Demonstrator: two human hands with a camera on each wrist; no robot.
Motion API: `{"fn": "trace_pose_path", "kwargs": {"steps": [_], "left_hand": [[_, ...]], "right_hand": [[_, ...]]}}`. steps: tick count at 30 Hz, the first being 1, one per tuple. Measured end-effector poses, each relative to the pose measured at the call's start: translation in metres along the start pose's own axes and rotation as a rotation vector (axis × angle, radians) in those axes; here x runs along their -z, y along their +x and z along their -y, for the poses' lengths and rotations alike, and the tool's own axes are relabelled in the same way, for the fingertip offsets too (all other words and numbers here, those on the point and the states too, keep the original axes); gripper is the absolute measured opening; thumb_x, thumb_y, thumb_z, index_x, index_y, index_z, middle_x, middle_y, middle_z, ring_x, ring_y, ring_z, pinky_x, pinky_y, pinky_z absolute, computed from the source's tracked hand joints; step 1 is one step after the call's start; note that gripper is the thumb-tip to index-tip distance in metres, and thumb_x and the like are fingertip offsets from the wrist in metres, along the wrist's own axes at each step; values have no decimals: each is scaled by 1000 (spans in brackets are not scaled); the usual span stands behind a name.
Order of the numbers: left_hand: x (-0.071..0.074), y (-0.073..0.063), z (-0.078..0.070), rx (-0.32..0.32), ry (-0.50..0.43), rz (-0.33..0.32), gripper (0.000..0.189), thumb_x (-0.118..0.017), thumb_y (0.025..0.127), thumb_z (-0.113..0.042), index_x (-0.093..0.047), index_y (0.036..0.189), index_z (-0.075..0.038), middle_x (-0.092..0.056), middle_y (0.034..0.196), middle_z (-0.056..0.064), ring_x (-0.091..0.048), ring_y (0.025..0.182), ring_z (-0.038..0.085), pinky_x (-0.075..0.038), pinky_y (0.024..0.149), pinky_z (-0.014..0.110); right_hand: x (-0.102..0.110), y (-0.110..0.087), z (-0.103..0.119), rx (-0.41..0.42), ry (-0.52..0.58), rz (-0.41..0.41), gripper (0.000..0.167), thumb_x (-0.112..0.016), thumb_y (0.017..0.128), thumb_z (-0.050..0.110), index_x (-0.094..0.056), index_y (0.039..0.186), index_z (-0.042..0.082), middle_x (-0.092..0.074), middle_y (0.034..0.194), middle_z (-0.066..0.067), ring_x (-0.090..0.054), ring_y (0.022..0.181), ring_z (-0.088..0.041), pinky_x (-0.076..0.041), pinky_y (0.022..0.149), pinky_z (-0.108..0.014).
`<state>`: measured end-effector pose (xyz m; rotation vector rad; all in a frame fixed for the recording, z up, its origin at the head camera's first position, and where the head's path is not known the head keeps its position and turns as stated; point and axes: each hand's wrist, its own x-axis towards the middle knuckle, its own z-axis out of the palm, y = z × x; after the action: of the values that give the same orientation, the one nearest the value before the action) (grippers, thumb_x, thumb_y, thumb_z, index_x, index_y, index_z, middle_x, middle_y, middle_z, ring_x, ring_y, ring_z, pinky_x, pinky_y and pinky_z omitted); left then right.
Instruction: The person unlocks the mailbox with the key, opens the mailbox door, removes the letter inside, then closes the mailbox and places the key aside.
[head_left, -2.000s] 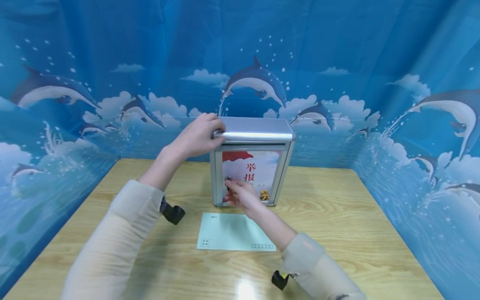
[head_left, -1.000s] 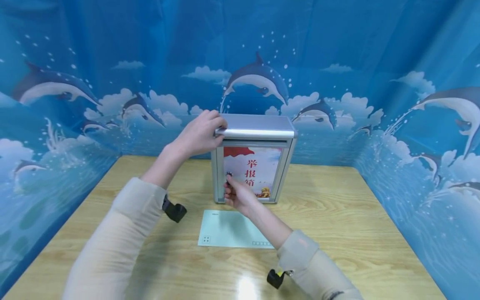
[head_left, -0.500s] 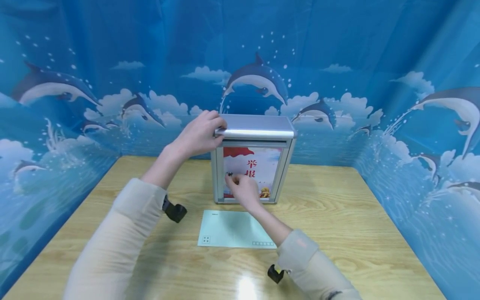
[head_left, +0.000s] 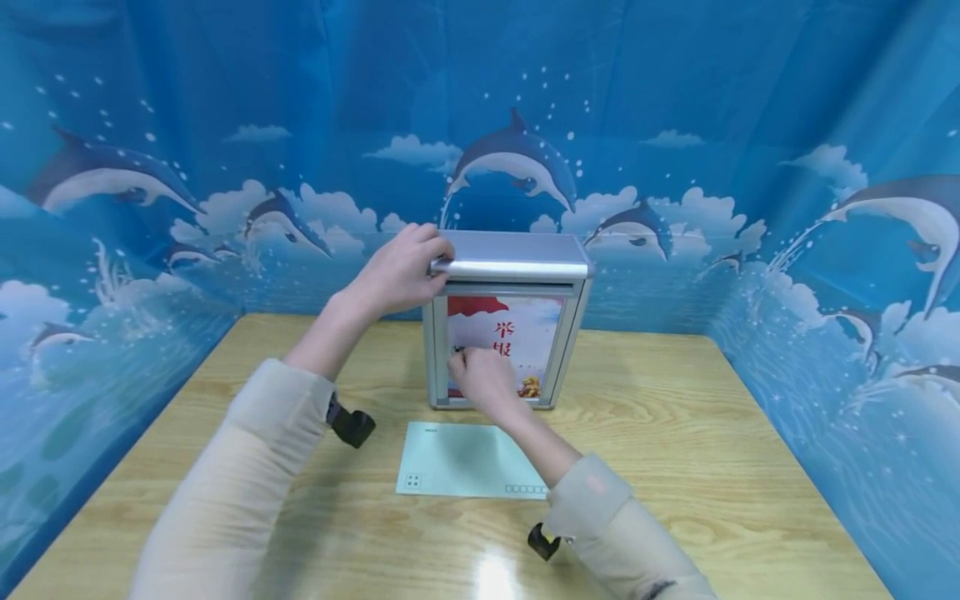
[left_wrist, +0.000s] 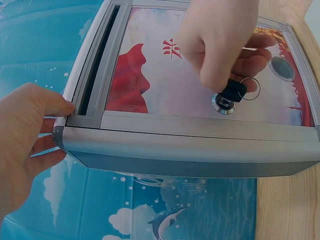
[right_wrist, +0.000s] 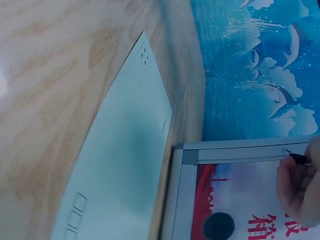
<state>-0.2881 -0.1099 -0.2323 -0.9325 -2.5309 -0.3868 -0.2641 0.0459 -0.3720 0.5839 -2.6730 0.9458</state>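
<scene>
A silver metal box [head_left: 517, 257] with a slot under its lid and a poster with red characters on its front stands upright. My left hand [head_left: 401, 265] grips its top left corner, thumb on the front and fingers behind, as the left wrist view shows. My right hand [head_left: 487, 379] pinches a black-headed key [left_wrist: 233, 91] seated in the round lock [left_wrist: 222, 107] on the front panel's left side. A metal ring [left_wrist: 257, 84] hangs from the key. In the right wrist view only part of the right hand [right_wrist: 302, 185] shows at the edge.
A pale green envelope [head_left: 465, 467] lies flat on the wooden table [head_left: 675, 433] just in front of the box. A blue curtain [head_left: 337, 100] printed with dolphins encloses the back and both sides.
My right hand has rotated at the lock, from thumb up to the back of the hand facing up, with the key in its pinch. The left hand keeps its grip on the corner.
</scene>
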Motion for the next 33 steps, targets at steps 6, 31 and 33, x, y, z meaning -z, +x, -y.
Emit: {"fn": "trace_pose_path", "kwargs": {"steps": [6, 31, 33], "left_hand": [[0, -1, 0, -1, 6, -4, 17, -61, 87, -8, -63, 103, -2, -55, 98, 10, -45, 89, 25, -41, 78, 36], [-1, -5, -2, -9, -1, -26, 18, -61, 86, -7, -63, 103, -1, -56, 100, 12, -47, 92, 26, -42, 80, 37], [-1, -4, -2, -9, 8, -27, 18, -61, 86, -8, -63, 103, -1, -56, 100, 11, -47, 92, 26, -42, 80, 36]], "right_hand": [[-5, -5, -3, -350, 607, 82, 40, -39, 96, 22, -61, 73, -2, -51, 54, -3, -49, 46, -15, -51, 51, -34], [-29, -8, 0, -454, 955, -34, 27, -47, 96, 19, -58, 78, 1, -54, 68, -1, -53, 61, -11, -53, 66, -38], [-33, -7, 2, -459, 976, -76, 25, -47, 95, 16, -58, 78, 1, -55, 70, -1, -54, 64, -11, -53, 68, -38]]}}
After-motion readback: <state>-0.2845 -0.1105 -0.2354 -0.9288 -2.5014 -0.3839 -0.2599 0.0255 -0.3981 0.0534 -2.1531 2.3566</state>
